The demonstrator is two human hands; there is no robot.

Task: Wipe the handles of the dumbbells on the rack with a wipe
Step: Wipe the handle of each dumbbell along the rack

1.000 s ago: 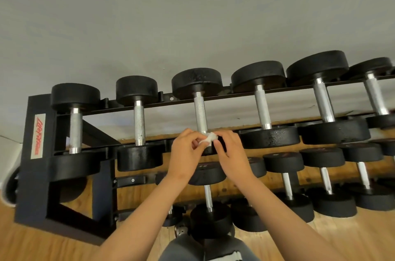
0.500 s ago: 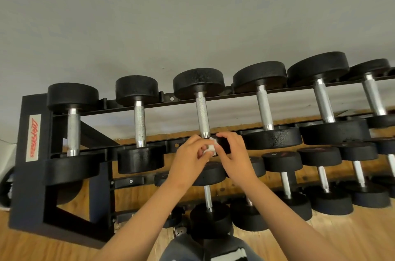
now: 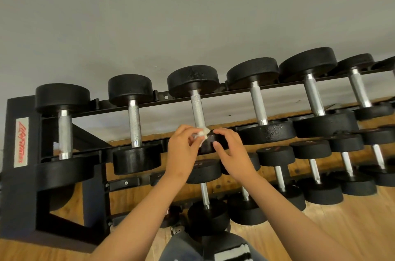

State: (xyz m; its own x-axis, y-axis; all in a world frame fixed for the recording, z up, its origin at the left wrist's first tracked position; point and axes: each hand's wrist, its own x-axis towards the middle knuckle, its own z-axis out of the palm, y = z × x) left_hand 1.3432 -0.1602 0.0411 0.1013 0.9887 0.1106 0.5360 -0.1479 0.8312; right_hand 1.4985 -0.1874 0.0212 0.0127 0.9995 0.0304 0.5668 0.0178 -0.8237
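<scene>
Head view, single frame.

The rack (image 3: pixel 21 175) is black and runs from the left edge to the right edge, with its top row of dumbbells across mid-frame and lower rows at lower right.

The wipe (image 3: pixel 202 134) is small, white and crumpled. It sits at frame centre against the lower end of the handle (image 3: pixel 197 109) of the third dumbbell (image 3: pixel 193 80) from the left in the top row, just where the handle meets the near head (image 3: pixel 209 144).

- **Left hand** (image 3: pixel 183 149): thumb and curled fingertips pinch the wipe.
- **Right hand** (image 3: pixel 232 152): just right of the wipe, with fingers and thumb loosely bent and spread, holding nothing. It lies in front of the near head; contact cannot be told.

The wooden floor (image 3: pixel 352 228) shows at lower right, and the grey wall (image 3: pixel 192 15) fills the upper half.
</scene>
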